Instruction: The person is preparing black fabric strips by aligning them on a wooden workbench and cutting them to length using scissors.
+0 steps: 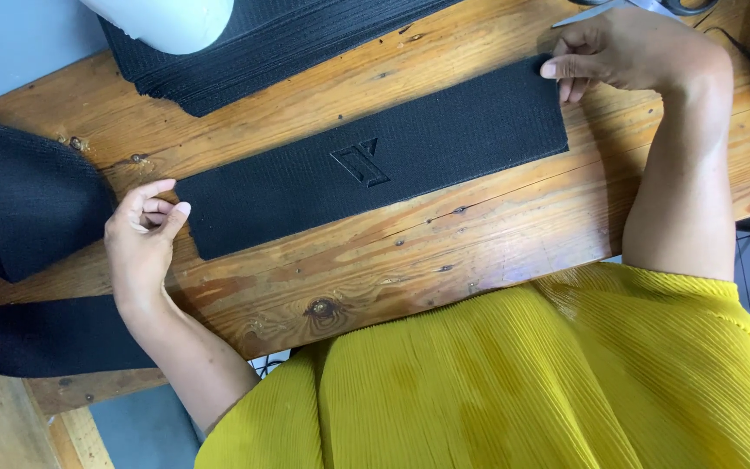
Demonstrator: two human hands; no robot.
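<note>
Left hand [142,234] curled with fingertips pinched, right hand [627,52] bent at wrist, fingers pinching, forearms spread apart

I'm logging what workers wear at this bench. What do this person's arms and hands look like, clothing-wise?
Both forearms are bare, with no gloves, rings, watch or bracelets visible on the left hand or right hand. The person wears a yellow, finely pleated garment; the sleeves end above the elbows.

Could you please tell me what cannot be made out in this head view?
- Scissors: cut off by the top edge.
- White cylinder: cut off at top.
- Stack of black sheets: its far part lies beyond the top edge.
- Right hand fingertips: curled under, hidden.
</note>
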